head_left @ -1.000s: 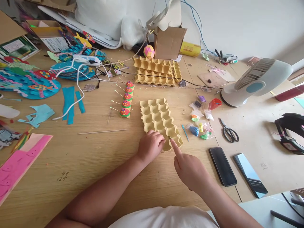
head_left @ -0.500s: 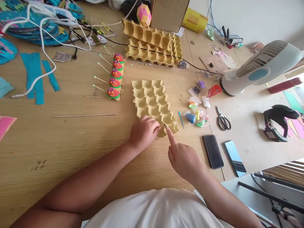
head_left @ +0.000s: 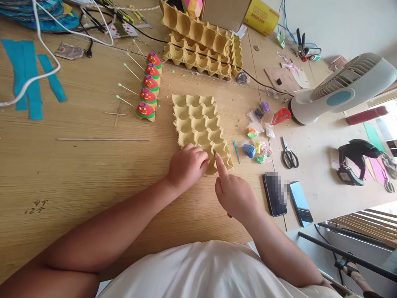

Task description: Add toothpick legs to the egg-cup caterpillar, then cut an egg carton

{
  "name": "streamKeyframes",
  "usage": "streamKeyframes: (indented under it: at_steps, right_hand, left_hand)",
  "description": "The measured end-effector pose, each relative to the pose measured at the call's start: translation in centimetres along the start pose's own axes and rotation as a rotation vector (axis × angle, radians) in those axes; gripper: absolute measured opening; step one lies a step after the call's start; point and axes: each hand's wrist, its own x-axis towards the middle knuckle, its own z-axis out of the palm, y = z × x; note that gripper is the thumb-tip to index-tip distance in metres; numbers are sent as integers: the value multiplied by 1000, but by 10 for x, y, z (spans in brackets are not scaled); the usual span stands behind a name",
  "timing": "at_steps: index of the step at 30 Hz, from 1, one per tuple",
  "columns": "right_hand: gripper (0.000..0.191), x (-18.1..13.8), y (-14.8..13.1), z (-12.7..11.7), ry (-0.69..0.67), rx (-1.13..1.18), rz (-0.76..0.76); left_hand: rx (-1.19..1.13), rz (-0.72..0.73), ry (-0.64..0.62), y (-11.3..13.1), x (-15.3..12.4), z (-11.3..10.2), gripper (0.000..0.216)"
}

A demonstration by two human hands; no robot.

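Note:
A yellow egg tray (head_left: 198, 122) lies flat in the middle of the wooden table (head_left: 77, 174). My left hand (head_left: 186, 165) rests curled on its near edge and presses it down. My right hand (head_left: 234, 194) is closed round a thin tool, with the forefinger stretched along it. The tool's dark tip (head_left: 214, 152) touches the tray's near corner, and a red end (head_left: 228, 215) shows below my palm. To the left of the tray stands a row of red painted egg-cup figures (head_left: 148, 93) with pins stuck in them.
More egg trays (head_left: 201, 45) are stacked at the back. Small bags of coloured clay (head_left: 257, 136), scissors (head_left: 289, 156), two phones (head_left: 287, 196) and a white fan (head_left: 338, 91) lie to the right. A thin wooden stick (head_left: 102, 139) and blue paper strips (head_left: 27, 78) lie to the left.
The view has tilted down and shifted, so the table's far end has left the frame. Both hands stay at the tray's near corner; the right hand has edged slightly closer to it.

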Motion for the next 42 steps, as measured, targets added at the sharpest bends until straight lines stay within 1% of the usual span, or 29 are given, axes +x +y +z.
streamKeyframes:
  at_steps: [3,7,12,17,26,29,32,35,38,42]
  right_hand:
    - [68,3,3,2,19,19,-9]
    - [69,-10,6,10,18,-25,-12]
    - [73,-23,2,16,11,-50,0]
    - [73,-27,0,15,-29,-74,13]
    - [75,-27,2,19,-6,-63,1]
    - [72,-31,11,14,-11,-39,-17]
    - [68,-43,25,3,-9,39,-91]
    - [65,-51,36,-7,68,141,-89]
    - [64,-46,34,-5,114,168,-72]
    - [65,-27,25,9,130,167,-104]
  left_hand:
    - [-10,-5,-2,0,0,1,19]
    - [-34,-4,-2,0,0,1,19]
    - [-47,-17,-1,1,0,0,19]
    - [-43,-31,-13,1,-1,0,19]
    - [-29,-25,8,0,-1,1,20]
    - [-31,-25,1,1,-1,1,19]
    - [-35,-25,0,1,-1,1,22]
    - [-32,-13,9,1,-1,1,24]
    - [-28,-8,22,1,0,0,22]
    - [-38,-8,14,1,0,-1,18]
